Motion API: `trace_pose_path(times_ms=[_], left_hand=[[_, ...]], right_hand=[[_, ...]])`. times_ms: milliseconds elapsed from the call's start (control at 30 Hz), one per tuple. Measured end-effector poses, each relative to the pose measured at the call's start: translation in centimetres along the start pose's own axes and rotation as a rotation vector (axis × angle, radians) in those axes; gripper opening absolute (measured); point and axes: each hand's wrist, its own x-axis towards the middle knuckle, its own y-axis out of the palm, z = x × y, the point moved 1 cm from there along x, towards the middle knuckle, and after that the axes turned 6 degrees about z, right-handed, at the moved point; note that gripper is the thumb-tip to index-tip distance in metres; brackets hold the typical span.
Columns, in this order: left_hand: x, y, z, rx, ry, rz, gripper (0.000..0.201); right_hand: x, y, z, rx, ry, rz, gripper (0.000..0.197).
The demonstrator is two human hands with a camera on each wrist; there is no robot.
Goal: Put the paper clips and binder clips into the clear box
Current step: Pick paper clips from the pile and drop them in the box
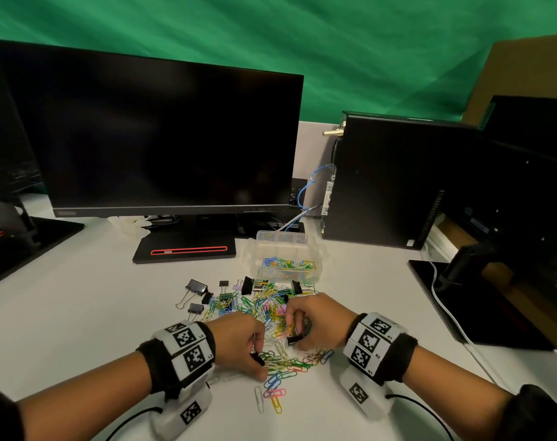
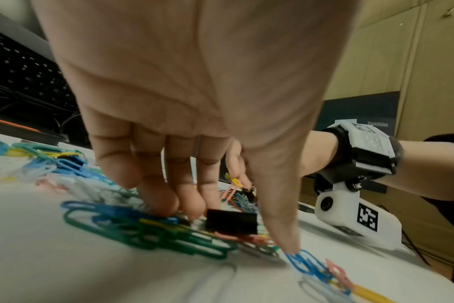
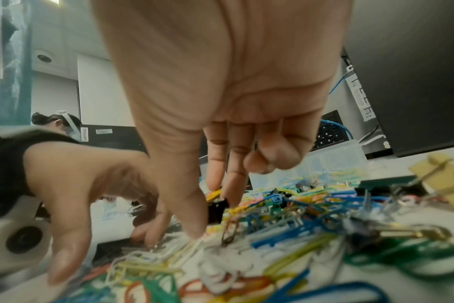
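Clips lay mid-desk: paper clips, light and slippery, tangled; binder clips stiff. Left hand and right hand each pinched a black binder clip; clear box sat behind the heap.

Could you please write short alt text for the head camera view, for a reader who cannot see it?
Two hands work in a heap of coloured paper clips on a white desk; the right hand pinches a small black binder clip. The left hand digs in beside it. Behind stands a clear box holding some clips.
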Motion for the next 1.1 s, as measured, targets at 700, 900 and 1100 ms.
trace_pose_path(times_ms=[700,900,1100], left_hand=[[-0.8,-3.2,3.5,-0.151,-0.052,-0.247,0.017],[-2.6,-2.9,7.7,-0.179,-0.167,-0.283,0.013],[-4.1,-1.7,10.9,-0.201,-0.287,-0.216,0.005]], right_hand=[[-3.5,-3.0,-5.8,-0.018,0.236,-0.126,0.020],[-4.5,-3.1,-7.9,-0.086,0.326,-0.160,0.018],[-4.5,-3.1,-8.8,-0.117,0.382,-0.156,0.020]])
